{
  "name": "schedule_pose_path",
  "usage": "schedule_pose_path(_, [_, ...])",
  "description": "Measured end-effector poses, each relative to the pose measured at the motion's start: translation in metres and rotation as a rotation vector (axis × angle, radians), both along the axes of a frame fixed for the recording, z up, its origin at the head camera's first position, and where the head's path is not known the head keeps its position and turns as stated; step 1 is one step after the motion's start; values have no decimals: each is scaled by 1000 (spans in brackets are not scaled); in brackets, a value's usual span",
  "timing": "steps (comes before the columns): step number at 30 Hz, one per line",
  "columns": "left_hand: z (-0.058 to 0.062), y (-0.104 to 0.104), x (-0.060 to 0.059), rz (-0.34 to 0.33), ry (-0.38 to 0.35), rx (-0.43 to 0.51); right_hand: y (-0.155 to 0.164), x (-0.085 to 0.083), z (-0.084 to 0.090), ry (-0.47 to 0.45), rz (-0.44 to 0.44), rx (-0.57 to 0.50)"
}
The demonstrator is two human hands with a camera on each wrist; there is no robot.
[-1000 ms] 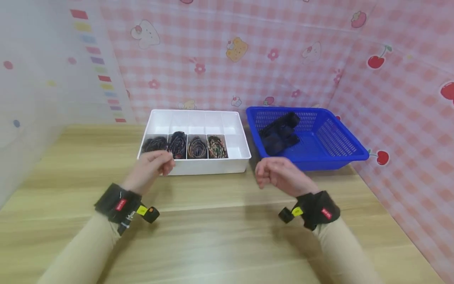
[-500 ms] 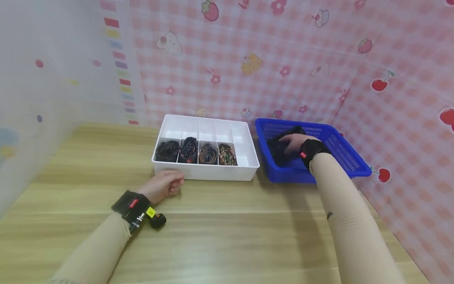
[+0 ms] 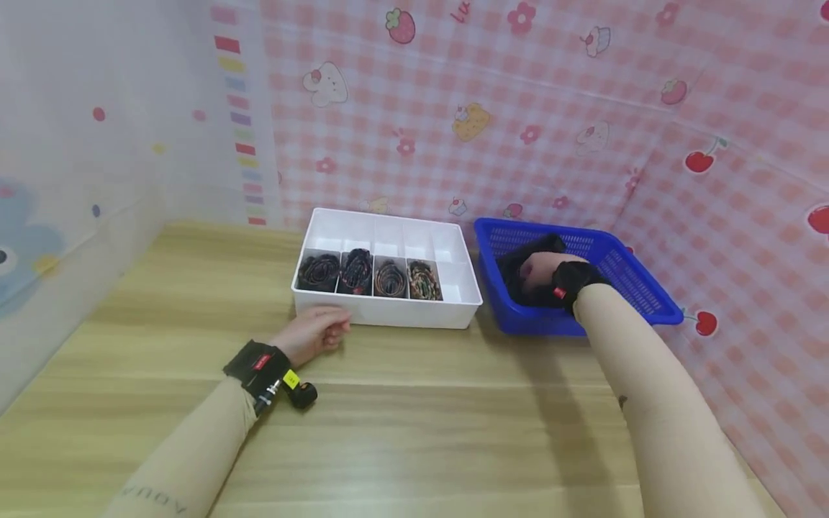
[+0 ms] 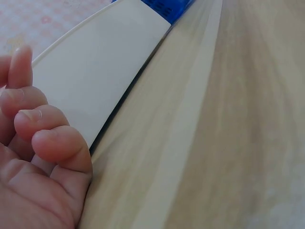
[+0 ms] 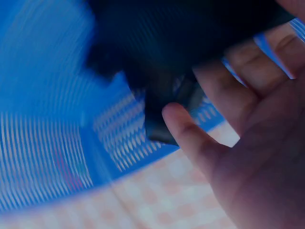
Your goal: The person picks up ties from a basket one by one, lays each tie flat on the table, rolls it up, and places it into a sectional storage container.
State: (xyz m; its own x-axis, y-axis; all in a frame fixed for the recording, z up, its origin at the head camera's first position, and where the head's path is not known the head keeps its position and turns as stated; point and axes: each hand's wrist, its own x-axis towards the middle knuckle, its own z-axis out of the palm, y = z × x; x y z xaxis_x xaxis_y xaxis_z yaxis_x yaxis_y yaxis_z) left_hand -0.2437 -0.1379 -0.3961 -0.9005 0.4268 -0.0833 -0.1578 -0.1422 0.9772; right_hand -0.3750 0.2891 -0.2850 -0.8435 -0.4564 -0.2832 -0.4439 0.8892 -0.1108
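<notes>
My right hand [image 3: 549, 267] is inside the blue basket [image 3: 534, 321], holding a black cloth bundle [image 5: 167, 38] between thumb and fingers. In the right wrist view the fingers pass behind the black fabric, and its edge is blurred. More black cloth [image 3: 552, 244] lies at the basket's left side. My left hand [image 3: 315, 335] rests on the table right at the front wall of the white divided box [image 3: 401, 312], fingers loosely curled with nothing in them. Several rolled dark cloths [image 3: 391, 279] stand in the box's front row, one with a camouflage-like pattern [image 3: 424, 280].
The back compartments of the box show bare white floors [image 3: 388, 235], as does the front right one [image 3: 460, 280]. The basket stands just right of the box. A pink checked curtain [image 3: 414, 108] hangs behind, on the wooden table's [image 3: 414, 432] far side.
My right hand has gone from over the table into the basket and onto the black cloth. The left hand has lowered to the table before the box. The view has shifted left.
</notes>
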Motion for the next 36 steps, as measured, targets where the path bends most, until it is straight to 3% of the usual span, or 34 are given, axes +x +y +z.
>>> schedule_pose_path(2, [0, -4, 3, 18, 8, 3, -1, 3, 21, -61, -28, -134])
schedule_pose_path(5, [4, -12, 7, 52, 29, -38, -6, 14, 51, -68, -126, -370])
schedule_pose_path(7, [11, -16, 11, 87, 66, -109, -15, 23, 64, -96, -196, -557])
schedule_pose_path(9, [25, -14, 17, 120, 156, -206, -29, 34, 73, -161, -243, -769])
schedule_pose_path(12, [56, 4, 30, 172, 366, -334, -58, 57, 79, -344, -269, -1061])
schedule_pose_path(16, [89, 41, 48, 254, 770, -457, -100, 96, 75, -588, -274, -1341])
schedule_pose_path(21, [105, 69, 62, 479, 1323, -675, -141, 144, 59, -834, -235, -1481])
schedule_pose_path(23, [110, 69, 65, 540, 1448, -722, -149, 156, 55, -920, -186, -1505])
schedule_pose_path(24, [113, 68, 66, 544, 1473, -717, -152, 161, 54, -946, -159, -1515])
schedule_pose_path(26, [118, 64, 68, 516, 1451, -672, -153, 167, 53, -922, -110, -1527])
schedule_pose_path(29, [123, 59, 71, 501, 1300, -513, -149, 171, 51, -678, -70, -1499])
schedule_pose_path(32, [129, 57, 75, 473, 1114, -300, -143, 172, 45, -314, -30, -1299])
schedule_pose_path(36, [137, 58, 82, 412, 820, -35, -142, 177, 31, -10, 76, -1008])
